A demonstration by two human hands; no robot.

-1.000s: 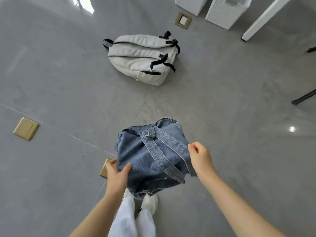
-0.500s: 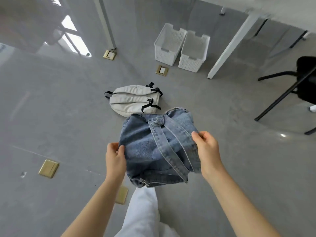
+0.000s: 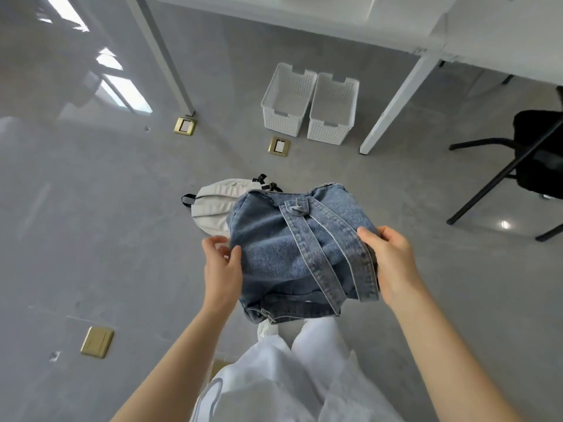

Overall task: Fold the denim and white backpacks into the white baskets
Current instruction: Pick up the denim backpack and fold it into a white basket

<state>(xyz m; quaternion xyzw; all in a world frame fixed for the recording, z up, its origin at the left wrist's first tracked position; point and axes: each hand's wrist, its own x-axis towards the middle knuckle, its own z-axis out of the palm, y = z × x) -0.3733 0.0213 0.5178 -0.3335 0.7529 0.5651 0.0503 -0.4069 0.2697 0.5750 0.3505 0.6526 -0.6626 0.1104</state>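
I hold the folded denim backpack (image 3: 274,254) up in front of me, straps facing me. My left hand (image 3: 222,269) grips its left edge and my right hand (image 3: 393,263) pinches its right edge over a strap. The white backpack (image 3: 213,205) lies on the grey floor beyond, partly hidden behind the denim one. Two empty white baskets stand side by side under the table: the left basket (image 3: 286,100) and the right basket (image 3: 333,108).
A white table with slanted legs (image 3: 396,102) stands over the baskets. A black chair (image 3: 533,166) is at the right. Brass floor sockets (image 3: 279,146) dot the floor. My white trousers (image 3: 289,376) are below the backpack.
I have risen from the floor with the denim backpack in both hands; the view tilted up, and the baskets, table and chair came into sight. The white backpack stayed put.
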